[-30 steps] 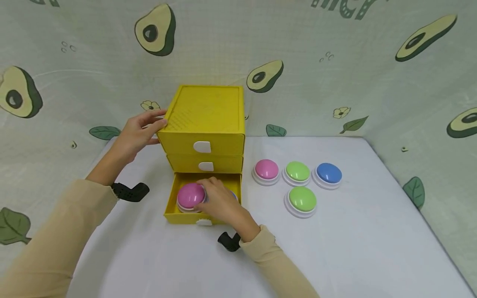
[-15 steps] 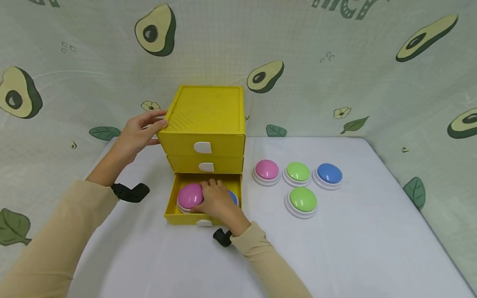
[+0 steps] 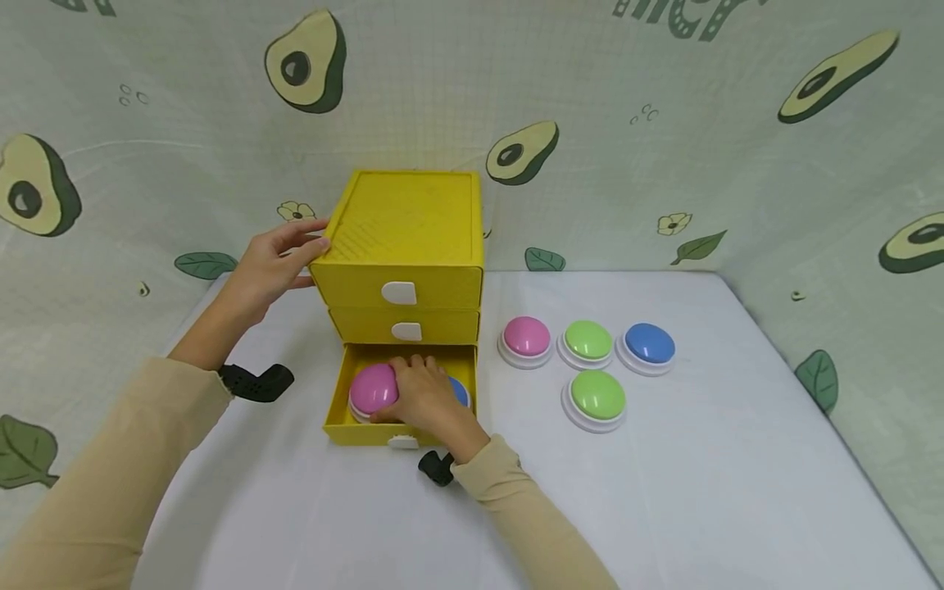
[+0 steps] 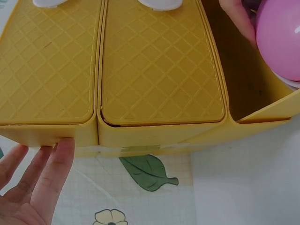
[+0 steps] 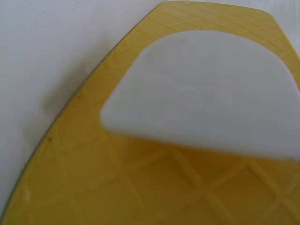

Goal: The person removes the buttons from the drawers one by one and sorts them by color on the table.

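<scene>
A yellow cabinet of three stacked drawers stands on the table, its bottom drawer pulled out. Inside that drawer lie a pink push button on the left and a blue push button on the right, partly hidden by the hand. My right hand reaches into the drawer and grips the pink button by its right side. The left hand rests its extended fingers against the cabinet's upper left side. In the right wrist view only a white drawer handle and the yellow front appear.
Right of the cabinet, on the white table, sit a pink button, a green button, a blue button and a nearer green button. A cloth printed with avocados hangs behind. Black straps sit on the wrists.
My right hand has shifted slightly left and lower in the drawer and closed round the pink button, showing more of the blue one. The left hand has stayed in place.
</scene>
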The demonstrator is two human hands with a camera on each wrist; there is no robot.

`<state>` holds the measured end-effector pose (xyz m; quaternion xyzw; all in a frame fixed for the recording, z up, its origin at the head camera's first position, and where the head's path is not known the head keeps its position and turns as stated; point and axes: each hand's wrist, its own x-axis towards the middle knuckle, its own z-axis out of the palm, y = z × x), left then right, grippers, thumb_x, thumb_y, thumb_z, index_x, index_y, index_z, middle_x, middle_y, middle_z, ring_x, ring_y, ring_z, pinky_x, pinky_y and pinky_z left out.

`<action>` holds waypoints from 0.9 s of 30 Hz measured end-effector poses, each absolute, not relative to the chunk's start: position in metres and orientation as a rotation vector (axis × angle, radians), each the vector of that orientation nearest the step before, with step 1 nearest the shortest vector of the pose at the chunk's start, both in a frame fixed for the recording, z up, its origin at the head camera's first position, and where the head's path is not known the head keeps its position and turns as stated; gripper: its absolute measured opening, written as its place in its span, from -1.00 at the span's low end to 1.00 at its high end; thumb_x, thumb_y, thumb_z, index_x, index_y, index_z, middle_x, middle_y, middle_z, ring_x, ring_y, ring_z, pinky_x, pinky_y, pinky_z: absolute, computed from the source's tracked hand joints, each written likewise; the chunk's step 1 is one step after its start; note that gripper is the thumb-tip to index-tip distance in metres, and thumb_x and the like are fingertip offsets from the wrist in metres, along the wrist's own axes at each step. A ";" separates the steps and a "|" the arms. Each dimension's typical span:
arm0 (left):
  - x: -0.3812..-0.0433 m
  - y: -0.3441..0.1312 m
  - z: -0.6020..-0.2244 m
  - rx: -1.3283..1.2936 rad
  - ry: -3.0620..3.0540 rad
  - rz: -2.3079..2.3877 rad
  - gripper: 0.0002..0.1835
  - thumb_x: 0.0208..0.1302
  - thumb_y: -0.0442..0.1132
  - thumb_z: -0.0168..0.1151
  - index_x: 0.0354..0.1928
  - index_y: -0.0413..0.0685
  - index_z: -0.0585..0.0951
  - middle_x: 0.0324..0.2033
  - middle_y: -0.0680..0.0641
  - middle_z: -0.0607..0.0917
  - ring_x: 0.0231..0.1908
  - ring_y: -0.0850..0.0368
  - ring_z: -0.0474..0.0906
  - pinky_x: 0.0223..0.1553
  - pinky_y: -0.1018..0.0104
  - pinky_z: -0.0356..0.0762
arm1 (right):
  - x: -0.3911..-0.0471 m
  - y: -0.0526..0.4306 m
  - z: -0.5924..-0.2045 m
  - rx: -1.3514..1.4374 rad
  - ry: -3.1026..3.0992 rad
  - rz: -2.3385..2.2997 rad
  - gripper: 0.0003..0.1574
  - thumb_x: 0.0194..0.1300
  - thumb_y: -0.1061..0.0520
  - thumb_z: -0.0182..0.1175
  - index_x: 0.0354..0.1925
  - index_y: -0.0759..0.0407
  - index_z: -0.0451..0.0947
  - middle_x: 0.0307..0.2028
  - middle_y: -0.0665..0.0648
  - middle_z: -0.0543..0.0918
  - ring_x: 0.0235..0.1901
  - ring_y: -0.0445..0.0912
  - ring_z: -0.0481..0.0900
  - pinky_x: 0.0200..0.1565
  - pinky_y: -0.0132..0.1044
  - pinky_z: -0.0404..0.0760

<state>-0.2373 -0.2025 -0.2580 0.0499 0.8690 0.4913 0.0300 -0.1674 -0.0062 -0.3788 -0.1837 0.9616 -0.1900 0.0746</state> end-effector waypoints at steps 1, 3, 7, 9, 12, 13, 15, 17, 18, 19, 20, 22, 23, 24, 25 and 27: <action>-0.237 -0.203 -0.258 0.153 2.682 1.514 -0.33 0.30 0.20 -0.03 0.40 0.18 0.18 0.27 -0.16 0.31 0.15 -0.02 0.39 0.01 0.24 0.53 | -0.167 -0.006 -0.379 -0.554 2.889 -0.568 -0.02 -0.10 -0.33 0.38 0.20 0.08 0.36 0.02 0.16 0.50 0.05 0.04 0.36 0.19 -0.13 0.38; -0.237 -0.203 -0.258 0.151 2.684 1.519 -0.34 0.30 0.20 -0.03 0.40 0.18 0.19 0.27 -0.17 0.31 0.15 -0.04 0.39 0.01 0.25 0.54 | -0.167 -0.007 -0.379 -0.560 2.897 -0.568 -0.03 -0.10 -0.33 0.38 0.19 0.08 0.36 0.00 0.17 0.51 0.05 0.05 0.37 0.20 -0.12 0.37; -0.237 -0.203 -0.259 0.155 2.688 1.523 -0.34 0.30 0.20 -0.03 0.39 0.18 0.19 0.26 -0.17 0.31 0.15 -0.04 0.39 -0.02 0.29 0.55 | -0.167 -0.007 -0.380 -0.565 2.909 -0.583 -0.04 -0.09 -0.33 0.38 0.19 0.08 0.36 0.00 0.16 0.52 0.04 0.04 0.39 0.21 -0.11 0.36; -0.237 -0.203 -0.258 0.158 2.686 1.526 -0.34 0.30 0.20 -0.03 0.39 0.17 0.20 0.25 -0.17 0.32 0.14 -0.03 0.40 -0.03 0.32 0.56 | -0.167 -0.007 -0.379 -0.561 2.910 -0.611 -0.04 -0.09 -0.32 0.38 0.19 0.08 0.35 -0.01 0.16 0.52 0.03 0.04 0.40 0.19 -0.12 0.38; -0.237 -0.203 -0.258 0.159 2.684 1.525 -0.33 0.30 0.20 -0.03 0.39 0.17 0.20 0.25 -0.16 0.32 0.14 -0.01 0.40 -0.05 0.36 0.58 | -0.166 -0.006 -0.378 -0.557 2.905 -0.663 -0.05 -0.07 -0.30 0.38 0.19 0.08 0.35 -0.01 0.16 0.52 0.00 0.03 0.43 0.12 -0.14 0.47; -0.237 -0.203 -0.258 0.158 2.684 1.523 -0.33 0.30 0.20 -0.03 0.39 0.18 0.19 0.26 -0.16 0.32 0.14 -0.01 0.40 -0.06 0.37 0.58 | -0.165 -0.005 -0.377 -0.557 2.902 -0.681 -0.05 -0.07 -0.30 0.38 0.20 0.08 0.34 -0.01 0.15 0.51 -0.01 0.01 0.44 0.08 -0.15 0.50; -0.237 -0.202 -0.257 0.154 2.688 1.519 -0.33 0.29 0.21 -0.03 0.40 0.18 0.19 0.26 -0.16 0.32 0.14 -0.01 0.40 -0.06 0.37 0.59 | -0.164 -0.004 -0.375 -0.561 2.892 -0.722 -0.06 -0.05 -0.29 0.37 0.21 0.08 0.33 -0.02 0.15 0.50 -0.03 0.00 0.47 0.02 -0.18 0.55; -0.237 -0.202 -0.257 0.152 2.695 1.514 -0.33 0.29 0.21 -0.03 0.40 0.18 0.19 0.26 -0.17 0.32 0.13 -0.01 0.40 -0.04 0.35 0.58 | -0.163 -0.004 -0.372 -0.557 2.882 -0.768 -0.06 -0.03 -0.28 0.37 0.23 0.07 0.31 -0.02 0.14 0.48 -0.05 -0.02 0.50 -0.01 -0.19 0.59; -0.237 -0.202 -0.257 0.149 2.699 1.512 -0.33 0.29 0.21 -0.03 0.39 0.18 0.20 0.25 -0.17 0.33 0.13 -0.01 0.40 -0.04 0.33 0.58 | -0.162 -0.004 -0.370 -0.551 2.872 -0.793 -0.06 -0.03 -0.27 0.37 0.23 0.06 0.30 -0.01 0.14 0.47 -0.05 -0.03 0.50 -0.02 -0.20 0.60; -0.236 -0.202 -0.257 0.147 2.701 1.510 -0.33 0.29 0.21 -0.03 0.39 0.18 0.19 0.25 -0.16 0.33 0.13 -0.01 0.40 -0.03 0.31 0.57 | -0.161 -0.003 -0.368 -0.549 2.866 -0.814 -0.06 -0.02 -0.26 0.37 0.24 0.06 0.29 0.00 0.14 0.46 -0.05 -0.03 0.50 -0.03 -0.20 0.60; -0.236 -0.202 -0.257 0.145 2.702 1.510 -0.33 0.29 0.21 -0.03 0.39 0.18 0.19 0.25 -0.17 0.33 0.13 -0.01 0.40 -0.02 0.30 0.56 | -0.160 -0.003 -0.365 -0.546 2.859 -0.834 -0.06 -0.02 -0.25 0.37 0.25 0.05 0.29 0.00 0.14 0.45 -0.04 -0.03 0.50 -0.03 -0.20 0.61; -0.236 -0.202 -0.257 0.144 2.701 1.513 -0.33 0.30 0.21 -0.04 0.39 0.18 0.20 0.25 -0.16 0.33 0.13 -0.01 0.40 -0.02 0.30 0.56 | -0.158 -0.002 -0.361 -0.547 2.852 -0.858 -0.05 -0.02 -0.24 0.38 0.26 0.05 0.28 0.02 0.14 0.44 -0.03 -0.03 0.50 -0.03 -0.20 0.61; -0.236 -0.202 -0.257 0.144 2.699 1.515 -0.33 0.30 0.21 -0.03 0.39 0.18 0.20 0.25 -0.16 0.33 0.13 -0.01 0.40 -0.02 0.30 0.56 | -0.157 -0.002 -0.358 -0.549 2.849 -0.869 -0.05 -0.02 -0.24 0.38 0.26 0.05 0.27 0.03 0.14 0.44 -0.03 -0.03 0.50 -0.03 -0.20 0.61; -0.236 -0.202 -0.258 0.144 2.698 1.518 -0.33 0.30 0.20 -0.03 0.39 0.18 0.20 0.25 -0.16 0.33 0.13 -0.01 0.40 -0.02 0.31 0.57 | -0.156 -0.001 -0.356 -0.552 2.849 -0.875 -0.04 -0.02 -0.24 0.38 0.26 0.05 0.27 0.03 0.15 0.44 -0.02 -0.03 0.50 -0.03 -0.20 0.61; -0.236 -0.202 -0.258 0.144 2.697 1.518 -0.33 0.30 0.20 -0.03 0.39 0.18 0.20 0.24 -0.16 0.33 0.13 -0.01 0.40 -0.02 0.31 0.57 | -0.155 0.000 -0.354 -0.555 2.850 -0.883 -0.04 -0.03 -0.24 0.38 0.26 0.05 0.27 0.04 0.15 0.43 -0.01 -0.02 0.50 -0.03 -0.19 0.62; -0.236 -0.202 -0.258 0.145 2.695 1.523 -0.33 0.30 0.20 -0.03 0.39 0.18 0.20 0.24 -0.16 0.33 0.14 -0.02 0.39 -0.01 0.28 0.56 | -0.153 0.002 -0.351 -0.557 2.849 -0.898 -0.03 -0.03 -0.24 0.38 0.27 0.04 0.27 0.06 0.15 0.43 0.00 -0.02 0.49 -0.03 -0.20 0.62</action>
